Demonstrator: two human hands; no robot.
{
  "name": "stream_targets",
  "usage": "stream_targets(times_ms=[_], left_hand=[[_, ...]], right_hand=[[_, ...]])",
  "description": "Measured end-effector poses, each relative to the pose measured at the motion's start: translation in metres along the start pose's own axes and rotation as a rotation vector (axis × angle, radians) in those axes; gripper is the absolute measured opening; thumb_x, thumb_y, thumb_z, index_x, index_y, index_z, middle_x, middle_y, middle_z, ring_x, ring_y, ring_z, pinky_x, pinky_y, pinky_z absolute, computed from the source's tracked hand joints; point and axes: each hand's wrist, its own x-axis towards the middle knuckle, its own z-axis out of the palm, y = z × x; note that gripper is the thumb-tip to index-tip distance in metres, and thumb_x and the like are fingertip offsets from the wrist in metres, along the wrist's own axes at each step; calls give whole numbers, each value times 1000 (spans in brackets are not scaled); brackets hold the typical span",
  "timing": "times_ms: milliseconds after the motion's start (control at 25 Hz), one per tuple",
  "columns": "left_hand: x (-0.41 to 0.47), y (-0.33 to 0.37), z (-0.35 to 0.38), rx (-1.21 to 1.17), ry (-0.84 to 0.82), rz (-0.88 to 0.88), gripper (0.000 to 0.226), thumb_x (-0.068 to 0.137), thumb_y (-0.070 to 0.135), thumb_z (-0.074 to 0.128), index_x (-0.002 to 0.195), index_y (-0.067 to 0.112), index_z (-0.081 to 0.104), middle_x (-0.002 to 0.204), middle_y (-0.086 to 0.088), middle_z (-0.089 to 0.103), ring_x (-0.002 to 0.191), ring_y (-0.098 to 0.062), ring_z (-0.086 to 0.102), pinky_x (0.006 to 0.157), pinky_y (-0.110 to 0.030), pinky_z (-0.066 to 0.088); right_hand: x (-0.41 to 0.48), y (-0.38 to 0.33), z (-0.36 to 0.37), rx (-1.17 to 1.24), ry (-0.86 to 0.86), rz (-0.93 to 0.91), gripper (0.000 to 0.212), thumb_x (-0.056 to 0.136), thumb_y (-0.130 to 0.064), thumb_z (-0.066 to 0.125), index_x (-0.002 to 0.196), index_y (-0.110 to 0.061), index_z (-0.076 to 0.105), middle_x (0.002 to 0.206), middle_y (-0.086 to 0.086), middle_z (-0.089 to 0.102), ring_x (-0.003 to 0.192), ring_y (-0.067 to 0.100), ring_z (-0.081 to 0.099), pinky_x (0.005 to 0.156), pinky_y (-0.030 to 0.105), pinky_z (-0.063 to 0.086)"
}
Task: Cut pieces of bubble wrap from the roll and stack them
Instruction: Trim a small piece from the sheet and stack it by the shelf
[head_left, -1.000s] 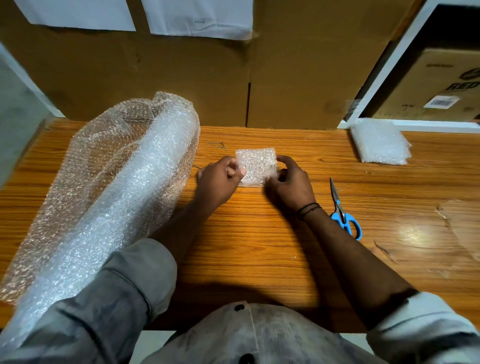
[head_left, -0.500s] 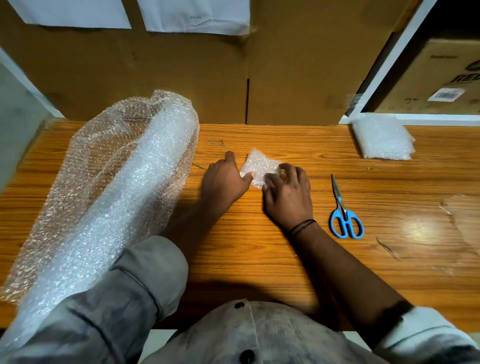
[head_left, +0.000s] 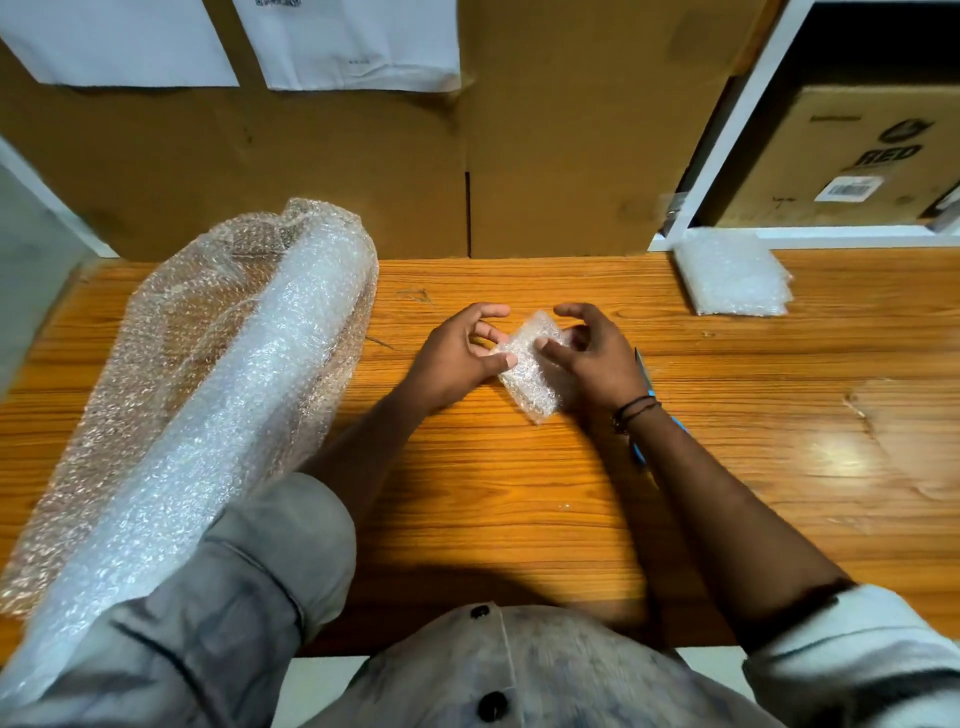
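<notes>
A small cut piece of bubble wrap (head_left: 532, 376) is held just over the middle of the wooden table (head_left: 519, 493), turned on a slant. My left hand (head_left: 457, 358) pinches its left edge between thumb and fingers. My right hand (head_left: 592, 358) holds its right side with curled fingers. The big roll of bubble wrap (head_left: 208, 395) lies along the left of the table, partly unrolled. A stack of cut pieces (head_left: 732, 273) sits at the back right. Blue-handled scissors (head_left: 644, 379) lie mostly hidden behind my right wrist.
Cardboard panels (head_left: 571, 130) with white papers (head_left: 358, 41) stand behind the table. A white shelf frame (head_left: 727, 130) at the right holds a cardboard box (head_left: 857, 156). The table's near edge is by my shirt.
The piece has been lifted from lying flat and square and turned on a slant between both hands. My right wrist now covers most of the scissors.
</notes>
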Motion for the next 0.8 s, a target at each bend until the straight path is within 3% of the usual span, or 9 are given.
stream_targets(times_ms=[120, 320, 520, 640, 800], left_hand=[[3, 11, 10, -187, 20, -48, 59, 88, 18, 81, 141, 25, 56, 124, 0, 69, 104, -21, 72, 87, -36, 61], [27, 47, 56, -435, 92, -142, 56, 87, 4, 79, 138, 14, 58, 116, -17, 71, 100, -26, 74, 84, -35, 63], [71, 85, 115, -501, 167, -181, 53, 80, 12, 88, 128, 15, 65, 106, -9, 70, 92, -17, 71, 69, -21, 58], [108, 117, 161, -651, 173, -242, 49, 76, 6, 89, 119, 13, 68, 104, -10, 75, 91, -19, 75, 77, -27, 60], [168, 149, 211, -746, 179, -317, 44, 84, -3, 79, 124, 8, 65, 113, -16, 75, 95, -21, 72, 91, -39, 61]], right_hand=[[6, -1, -15, 191, 94, 85, 17, 91, -15, 79, 107, -11, 73, 72, -2, 70, 57, 3, 65, 59, 26, 52], [5, 13, -49, 353, 261, 127, 13, 93, -13, 76, 105, -9, 72, 60, -12, 66, 53, -2, 59, 58, 21, 51], [17, 33, -121, 321, 341, 58, 11, 95, -13, 73, 106, -15, 71, 75, -2, 71, 64, 5, 65, 64, 24, 53], [38, 48, -172, 255, 415, 14, 11, 92, -19, 71, 103, -21, 69, 67, 1, 62, 65, 14, 58, 66, 30, 48], [80, 61, -230, 138, 509, 14, 18, 93, -18, 71, 111, -14, 69, 59, -12, 57, 57, 0, 57, 69, 29, 50]])
